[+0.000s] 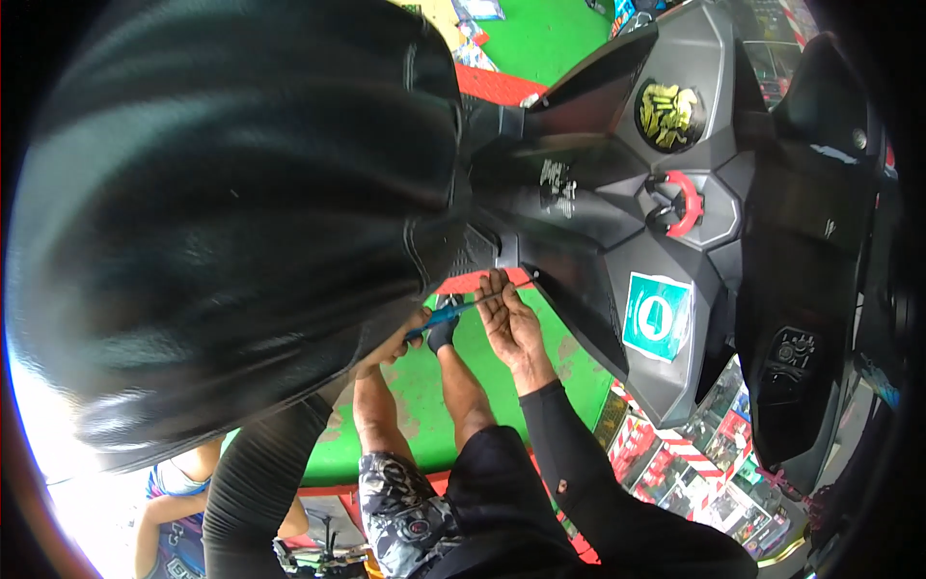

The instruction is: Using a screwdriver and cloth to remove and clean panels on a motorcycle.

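My left hand (395, 345), partly hidden by the seat's edge, is closed around the blue handle of a screwdriver (448, 314). Its thin metal shaft runs up to the right, toward a small screw (535, 275) at the lower edge of a dark scooter side panel (582, 307). Whether the tip sits in the screw is too small to tell. Palm up, my right hand (514, 326) has the shaft between its thumb and rather straight fingers, close to the tip. The black scooter seat (260, 203) fills the left of the view.
Right of the seat stands the scooter's grey and black front body (579, 188), with a red hook (687, 203) and a green-and-white sticker (659, 317). Beneath is a green floor (502, 400) with red edging. Boxed goods (675, 463) lie at lower right. Another person's arm (159, 516) shows at lower left.
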The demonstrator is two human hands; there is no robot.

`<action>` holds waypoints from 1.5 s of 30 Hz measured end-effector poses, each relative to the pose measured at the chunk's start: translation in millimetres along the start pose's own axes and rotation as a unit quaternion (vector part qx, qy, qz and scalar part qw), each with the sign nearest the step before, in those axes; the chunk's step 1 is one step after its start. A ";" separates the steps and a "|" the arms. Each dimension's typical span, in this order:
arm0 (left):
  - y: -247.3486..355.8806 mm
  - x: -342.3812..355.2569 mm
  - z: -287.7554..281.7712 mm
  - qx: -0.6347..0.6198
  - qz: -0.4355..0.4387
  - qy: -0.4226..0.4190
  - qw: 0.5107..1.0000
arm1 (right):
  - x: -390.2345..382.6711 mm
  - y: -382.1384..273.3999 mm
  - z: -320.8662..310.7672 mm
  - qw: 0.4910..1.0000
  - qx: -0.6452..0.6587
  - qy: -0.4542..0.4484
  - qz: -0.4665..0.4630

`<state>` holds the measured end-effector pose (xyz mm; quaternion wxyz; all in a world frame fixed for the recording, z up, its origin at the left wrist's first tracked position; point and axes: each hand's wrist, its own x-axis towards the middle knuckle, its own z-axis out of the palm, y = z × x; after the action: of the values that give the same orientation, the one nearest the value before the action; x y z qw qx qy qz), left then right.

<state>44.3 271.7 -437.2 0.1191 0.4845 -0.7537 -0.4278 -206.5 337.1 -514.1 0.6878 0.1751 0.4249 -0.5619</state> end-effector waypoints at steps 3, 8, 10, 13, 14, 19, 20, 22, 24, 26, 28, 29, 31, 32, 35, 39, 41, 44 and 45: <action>8.1 9.1 5.4 -0.024 -0.051 -0.012 0.998 | 6.2 -13.3 -7.4 1.000 -0.019 0.008 -0.017; 3.7 -2.2 8.5 0.282 0.171 0.014 0.944 | 4.2 -15.6 -9.8 0.998 -0.010 0.060 -0.010; -0.3 -1.2 22.9 0.045 0.031 -0.006 0.999 | -0.7 -17.2 -10.0 0.999 0.004 0.040 -0.007; -12.0 6.0 8.3 -0.393 -0.385 -0.179 0.816 | 2.2 -0.5 4.9 0.999 0.028 0.028 0.014; -12.1 -2.7 8.5 -0.354 -0.318 -0.139 0.868 | 5.3 6.9 1.2 1.000 0.022 0.016 0.013; 18.1 -9.1 12.4 0.238 0.140 -0.007 0.961 | 0.1 -11.8 -7.1 0.995 -0.037 0.082 -0.030; 17.2 -7.3 14.2 0.205 0.150 -0.011 0.967 | -0.3 -15.2 -7.2 0.995 -0.046 0.085 -0.035; 20.9 -6.2 15.8 0.144 0.126 -0.005 0.982 | -2.4 -14.0 -7.1 0.994 -0.041 0.091 -0.034; 10.8 -7.7 26.5 -0.043 0.069 0.055 0.995 | -4.1 -9.9 -1.2 0.996 -0.003 0.091 -0.014; -5.2 -11.4 35.4 -0.214 -0.116 -0.050 0.969 | -6.7 -2.9 5.7 0.996 0.029 0.089 -0.005; -9.1 -7.9 34.2 -0.424 -0.359 -0.186 0.810 | -7.6 -1.6 4.8 0.995 0.035 0.097 -0.010; -2.3 -9.7 31.8 -0.424 -0.355 -0.193 0.811 | -7.1 -1.8 3.4 0.994 0.037 0.100 -0.017; 25.3 -12.1 29.1 -0.118 -0.106 -0.085 0.984 | -6.2 -11.5 -6.3 0.990 0.005 0.138 -0.014; 32.7 -12.2 30.7 -0.031 -0.001 -0.004 1.000 | -3.0 -11.0 -8.8 0.988 0.001 0.150 -0.028; 26.3 -16.9 24.2 0.198 0.123 0.042 0.971 | -3.3 -7.6 3.3 0.988 0.011 0.149 -0.041; 23.2 -2.8 13.4 0.149 0.134 0.072 0.977 | 0.3 -2.5 14.3 0.987 0.049 0.139 -0.059; -3.0 -0.1 20.7 -0.009 0.003 0.004 1.000 | 1.3 0.0 15.5 0.995 0.059 0.073 -0.020; 6.2 17.6 16.2 -0.317 -0.295 -0.142 0.890 | -1.8 -0.8 8.6 0.999 0.036 0.028 0.007; 18.9 21.2 7.2 -0.300 -0.300 -0.150 0.893 | -1.7 -1.4 7.4 0.999 0.007 0.041 -0.003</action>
<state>17.5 260.9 -432.2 0.0100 0.5592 -0.4170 -0.7164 -204.9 332.5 -508.2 0.6670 0.2013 0.4492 -0.5593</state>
